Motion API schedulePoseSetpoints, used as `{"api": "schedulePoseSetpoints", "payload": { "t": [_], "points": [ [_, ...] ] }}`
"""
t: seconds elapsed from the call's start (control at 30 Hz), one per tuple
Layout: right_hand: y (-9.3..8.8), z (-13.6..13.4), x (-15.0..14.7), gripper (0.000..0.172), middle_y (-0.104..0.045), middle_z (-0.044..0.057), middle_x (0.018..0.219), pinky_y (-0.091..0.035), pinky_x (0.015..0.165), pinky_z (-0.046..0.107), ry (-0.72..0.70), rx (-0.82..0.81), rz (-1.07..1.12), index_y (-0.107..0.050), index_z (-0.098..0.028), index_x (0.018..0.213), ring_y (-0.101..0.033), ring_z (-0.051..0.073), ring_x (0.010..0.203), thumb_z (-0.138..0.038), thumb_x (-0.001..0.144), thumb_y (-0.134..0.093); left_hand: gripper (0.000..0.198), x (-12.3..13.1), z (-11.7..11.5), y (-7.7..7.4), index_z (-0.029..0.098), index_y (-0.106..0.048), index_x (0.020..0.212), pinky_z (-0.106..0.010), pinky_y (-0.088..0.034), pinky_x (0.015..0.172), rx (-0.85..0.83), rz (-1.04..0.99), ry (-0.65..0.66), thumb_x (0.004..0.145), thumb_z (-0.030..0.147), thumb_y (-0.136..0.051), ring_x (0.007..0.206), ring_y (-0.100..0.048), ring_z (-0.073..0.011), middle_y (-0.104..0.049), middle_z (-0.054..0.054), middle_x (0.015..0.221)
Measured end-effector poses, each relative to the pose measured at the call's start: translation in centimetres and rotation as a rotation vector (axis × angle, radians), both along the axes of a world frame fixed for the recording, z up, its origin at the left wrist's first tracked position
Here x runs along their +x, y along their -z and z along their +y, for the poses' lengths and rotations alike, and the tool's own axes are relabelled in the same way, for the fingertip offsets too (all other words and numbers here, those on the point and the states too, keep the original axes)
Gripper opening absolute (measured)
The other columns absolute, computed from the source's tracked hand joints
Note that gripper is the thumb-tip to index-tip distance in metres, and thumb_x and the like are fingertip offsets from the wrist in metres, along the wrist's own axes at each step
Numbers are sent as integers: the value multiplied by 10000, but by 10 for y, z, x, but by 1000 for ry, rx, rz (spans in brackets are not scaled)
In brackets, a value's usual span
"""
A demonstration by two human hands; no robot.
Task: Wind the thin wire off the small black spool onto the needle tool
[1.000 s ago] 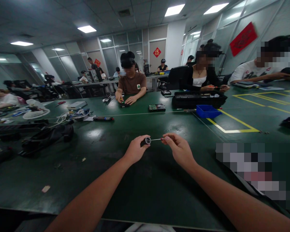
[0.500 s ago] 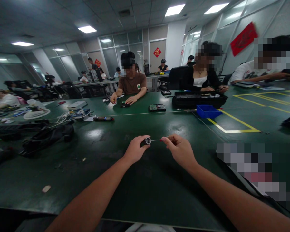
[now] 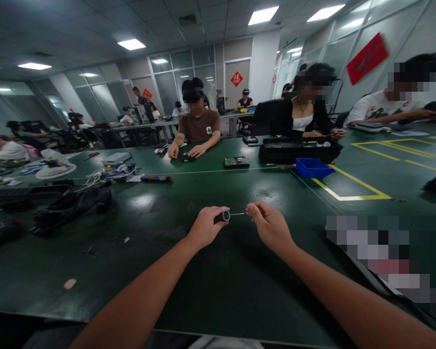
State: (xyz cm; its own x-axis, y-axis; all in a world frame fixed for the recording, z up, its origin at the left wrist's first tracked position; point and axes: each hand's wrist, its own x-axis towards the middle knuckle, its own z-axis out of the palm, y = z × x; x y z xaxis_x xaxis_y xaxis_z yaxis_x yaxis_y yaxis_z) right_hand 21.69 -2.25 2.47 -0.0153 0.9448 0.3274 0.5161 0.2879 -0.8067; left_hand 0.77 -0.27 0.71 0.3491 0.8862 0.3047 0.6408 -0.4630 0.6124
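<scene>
My left hand (image 3: pixel 204 226) is closed around a small black cylinder (image 3: pixel 225 215) with a silver end that faces right. My right hand (image 3: pixel 271 226) pinches a thin metal rod (image 3: pixel 238 214) with a red part at my fingertips, and the rod's tip meets the cylinder's silver end. Both hands hover just above the dark green table (image 3: pixel 189 271), about in the middle of the view.
A blue bin (image 3: pixel 310 166) and a long black tray (image 3: pixel 298 148) stand at the back right beside yellow floor-tape lines (image 3: pixel 349 196). A circuit board (image 3: pixel 236 161), a dark pen-like tool (image 3: pixel 155 178), cables and a black bag (image 3: pixel 72 203) lie at left. Other people sit working across the table.
My two hands have drawn slightly closer together and the cylinder has shifted a little right, so less of the rod shows. A person opposite has moved their hands.
</scene>
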Motion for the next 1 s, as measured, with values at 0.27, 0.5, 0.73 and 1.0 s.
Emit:
{"api": "schedulePoseSetpoints", "payload": {
  "t": [0.27,0.5,0.73,1.0],
  "points": [
    [9,2,1,238,-656,25,852,-456,673,315,-86,6,146,-588,-237,977,-611,195,760,-433,951,-454,386,-2,1,-2,246,-648,1222,-425,-406,1032,-3,-41,-40,842,188,-679,1132,-593,-242,-683,-58,1188],
    [8,2,0,235,-644,30,833,-461,681,324,-39,2,171,-578,-228,950,-589,187,722,-426,950,-452,375,-1,0,-2,238,-656,1213,-416,-416,1003,11,-12,-41,841,201,-686,1083,-603,-244,-695,-55,1141],
    [11,12,-1,294,-646,47,835,-529,802,387,-84,-151,655,-629,-206,922,-617,198,772,-491,858,-595,371,0,-3,-9,246,-621,1254,-473,-333,1090,118,31,-101,884,230,-644,1159,-574,-247,-661,-62,1255],
    [18,20,1,303,-626,24,764,-560,714,357,18,-170,797,-632,-215,833,-592,169,683,-514,807,-670,401,-1,-1,-5,286,-602,1277,-547,-209,1152,86,90,-89,883,244,-663,1212,-553,-237,-657,-35,1273]
  ]
}}
